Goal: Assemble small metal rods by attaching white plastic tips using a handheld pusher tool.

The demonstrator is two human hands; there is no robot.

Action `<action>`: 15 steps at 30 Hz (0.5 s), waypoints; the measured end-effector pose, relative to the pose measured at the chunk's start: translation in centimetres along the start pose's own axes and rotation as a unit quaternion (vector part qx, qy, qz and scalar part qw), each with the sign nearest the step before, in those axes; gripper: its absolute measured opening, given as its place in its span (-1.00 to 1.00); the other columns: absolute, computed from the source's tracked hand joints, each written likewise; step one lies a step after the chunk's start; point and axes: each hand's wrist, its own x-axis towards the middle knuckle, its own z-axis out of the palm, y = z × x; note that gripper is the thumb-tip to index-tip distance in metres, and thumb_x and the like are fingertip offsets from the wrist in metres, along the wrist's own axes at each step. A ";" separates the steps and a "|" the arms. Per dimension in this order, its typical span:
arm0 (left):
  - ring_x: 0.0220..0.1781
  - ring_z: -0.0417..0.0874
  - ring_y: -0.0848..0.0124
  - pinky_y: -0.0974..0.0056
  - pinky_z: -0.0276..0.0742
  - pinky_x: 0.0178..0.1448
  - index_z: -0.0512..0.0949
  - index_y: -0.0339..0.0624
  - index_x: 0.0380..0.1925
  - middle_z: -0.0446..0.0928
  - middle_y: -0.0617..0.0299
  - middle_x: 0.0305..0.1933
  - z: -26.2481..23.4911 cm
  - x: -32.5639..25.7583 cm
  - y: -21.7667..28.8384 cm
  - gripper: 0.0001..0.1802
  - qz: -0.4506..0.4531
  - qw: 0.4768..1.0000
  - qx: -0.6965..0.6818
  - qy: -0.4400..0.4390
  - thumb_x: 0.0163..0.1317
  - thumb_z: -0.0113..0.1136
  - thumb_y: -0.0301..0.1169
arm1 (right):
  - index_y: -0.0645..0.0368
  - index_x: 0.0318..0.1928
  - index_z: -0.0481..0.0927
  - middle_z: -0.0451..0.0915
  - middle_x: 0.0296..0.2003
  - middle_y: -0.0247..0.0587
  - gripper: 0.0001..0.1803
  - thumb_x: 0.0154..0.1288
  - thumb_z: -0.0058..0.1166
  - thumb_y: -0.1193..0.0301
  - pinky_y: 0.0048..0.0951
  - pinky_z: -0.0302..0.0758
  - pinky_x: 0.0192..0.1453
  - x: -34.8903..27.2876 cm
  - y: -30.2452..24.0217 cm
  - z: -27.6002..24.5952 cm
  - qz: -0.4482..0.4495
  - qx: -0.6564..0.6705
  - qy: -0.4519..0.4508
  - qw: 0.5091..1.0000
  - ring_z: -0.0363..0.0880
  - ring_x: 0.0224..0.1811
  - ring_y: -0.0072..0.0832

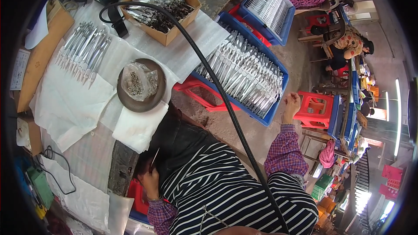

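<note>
A person in a striped apron and plaid sleeves sits beside a cluttered desk [87,156]. The right hand [291,104] is stretched out on a straightened arm to the near corner of a blue crate [272,113] packed with rows of metal tools [244,74]; its fingers are loosely curled at the crate's rim, and whether they pinch a tool cannot be told. The left hand [150,180] is drawn in close to the body at the desk's edge, elbow bent, fingers closed on a thin metal tool [155,157] that points upward. The crate rests on a red stool [196,93] between the desk and another red stool [315,109]. On the desk lie a round dish [150,100] holding a bag of screws [138,82], a fan of tools on white sheeting, and a cardboard box [167,37] of more tools. A black cable [217,87] arcs across the scene.
</note>
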 end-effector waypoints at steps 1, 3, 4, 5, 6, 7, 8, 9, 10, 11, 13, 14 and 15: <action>-0.26 0.61 0.07 0.16 0.49 -0.19 0.60 -0.19 -0.21 0.59 -0.05 -0.26 0.1 0.0 0.0 -0.75 0.020 1.000 0.007 0.010 0.06 0.11 -0.53 | 0.28 -0.17 0.44 0.52 -0.34 -0.26 -0.85 0.29 0.02 0.48 -0.61 0.48 -0.30 -0.1 -0.2 0.0 -0.015 -0.024 0.000 1.000 0.51 -0.39 -0.63; -0.27 0.61 0.08 0.16 0.49 -0.19 0.60 -0.19 -0.21 0.59 -0.05 -0.27 0.1 0.0 -0.2 -0.75 0.017 1.000 0.004 0.011 0.06 0.11 -0.52 | 0.27 -0.17 0.44 0.51 -0.34 -0.27 -0.85 0.29 0.00 0.47 -0.61 0.47 -0.32 -0.9 -1.3 1.0 -0.021 -0.013 -0.016 1.000 0.48 -0.41 -0.63; -0.27 0.61 0.08 0.16 0.49 -0.19 0.60 -0.19 -0.20 0.59 -0.05 -0.27 0.1 0.0 -0.2 -0.74 0.013 1.000 0.002 0.011 0.06 0.11 -0.52 | 0.27 -0.18 0.44 0.50 -0.34 -0.27 -0.85 0.29 -0.01 0.47 -0.61 0.45 -0.34 -1.7 -2.5 2.0 -0.026 -0.002 -0.033 0.999 0.46 -0.44 -0.63; -0.27 0.61 0.08 0.16 0.49 -0.19 0.60 -0.19 -0.20 0.59 -0.05 -0.27 0.1 0.0 -0.2 -0.74 0.013 1.000 0.003 0.012 0.06 0.11 -0.52 | 0.27 -0.18 0.44 0.50 -0.34 -0.27 -0.85 0.29 -0.01 0.47 -0.61 0.45 -0.34 -2.9 -3.9 3.1 -0.026 -0.001 -0.033 0.999 0.46 -0.44 -0.63; -0.28 0.62 0.08 0.15 0.49 -0.19 0.60 -0.19 -0.19 0.59 -0.04 -0.27 0.2 0.0 -0.2 -0.74 0.008 1.000 0.002 0.013 0.07 0.11 -0.51 | 0.25 -0.18 0.45 0.49 -0.32 -0.28 -0.86 0.31 -0.04 0.46 -0.61 0.44 -0.34 -4.5 -5.4 4.4 -0.043 0.019 -0.091 0.995 0.45 -0.42 -0.63; -0.28 0.62 0.07 0.15 0.49 -0.20 0.60 -0.19 -0.19 0.59 -0.04 -0.28 0.2 0.1 -0.1 -0.73 0.004 1.000 0.000 0.014 0.07 0.11 -0.49 | 0.24 -0.18 0.45 0.49 -0.30 -0.28 -0.87 0.32 -0.06 0.45 -0.61 0.44 -0.33 -6.1 -6.8 5.5 -0.061 0.038 -0.147 0.986 0.45 -0.41 -0.63; -0.28 0.62 0.07 0.15 0.49 -0.20 0.60 -0.19 -0.19 0.59 -0.04 -0.28 0.1 0.0 -0.1 -0.73 0.003 1.000 0.001 0.017 0.07 0.11 -0.49 | 0.23 -0.19 0.45 0.48 -0.30 -0.27 -0.87 0.34 -0.08 0.44 -0.59 0.45 -0.30 -7.5 -7.6 6.3 -0.053 0.019 -0.216 0.975 0.46 -0.39 -0.61; -0.28 0.62 0.07 0.15 0.49 -0.20 0.60 -0.19 -0.18 0.59 -0.04 -0.28 -0.1 -0.1 -0.1 -0.73 -0.002 1.000 -0.005 0.018 0.07 0.12 -0.49 | 0.21 -0.20 0.44 0.47 -0.31 -0.25 -0.87 0.36 -0.09 0.42 -0.56 0.47 -0.26 -9.2 -8.3 7.2 -0.044 0.001 -0.285 0.957 0.46 -0.37 -0.59; -0.29 0.61 0.07 0.15 0.49 -0.21 0.60 -0.18 -0.18 0.59 -0.05 -0.27 -0.4 -0.3 -0.2 -0.73 -0.006 1.000 -0.011 0.020 0.07 0.12 -0.48 | 0.21 -0.22 0.44 0.47 -0.31 -0.23 -0.87 0.38 -0.12 0.42 -0.57 0.44 -0.25 -11.4 -9.3 8.2 -0.030 0.026 -0.360 0.932 0.45 -0.35 -0.56; -0.29 0.61 0.07 0.15 0.49 -0.21 0.60 -0.18 -0.18 0.59 -0.05 -0.27 -0.7 -0.5 0.1 -0.73 -0.010 1.000 -0.009 0.027 0.07 0.12 -0.48 | 0.22 -0.29 0.45 0.47 -0.30 -0.20 -0.85 0.36 -0.10 0.40 -0.51 0.41 -0.18 -13.4 -10.4 9.3 -0.013 0.058 -0.420 0.906 0.44 -0.31 -0.50; -0.29 0.62 0.07 0.13 0.49 -0.23 0.60 -0.16 -0.18 0.59 -0.05 -0.28 -1.4 -0.8 1.2 -0.72 -0.085 0.996 0.000 -0.035 0.05 0.12 -0.50 | 0.24 -0.25 0.49 0.49 -0.18 -0.19 -0.83 0.18 -0.15 0.60 -0.49 0.43 -0.16 -15.8 -12.4 10.8 -0.130 0.022 -0.580 0.804 0.47 -0.23 -0.49; -0.34 0.62 0.09 0.14 0.50 -0.25 0.60 -0.13 -0.17 0.59 0.00 -0.34 -1.6 -1.2 1.6 -0.71 -0.118 0.990 0.030 -0.065 0.06 0.11 -0.52 | 0.26 -0.25 0.50 0.50 -0.16 -0.13 -0.80 0.09 -0.12 0.64 -0.42 0.44 -0.09 -17.2 -12.1 11.8 -0.214 0.029 -0.599 0.771 0.50 -0.17 -0.34; -0.37 0.62 0.10 0.15 0.50 -0.27 0.60 -0.13 -0.19 0.58 0.03 -0.37 -2.1 -1.0 2.5 -0.73 -0.099 0.993 -0.014 -0.067 0.06 0.10 -0.53 | 0.24 -0.29 0.51 0.49 -0.17 -0.10 -0.76 -0.02 -0.10 0.69 -0.35 0.44 -0.03 -18.9 -14.1 12.4 -0.185 0.002 -0.641 0.745 0.50 -0.12 -0.23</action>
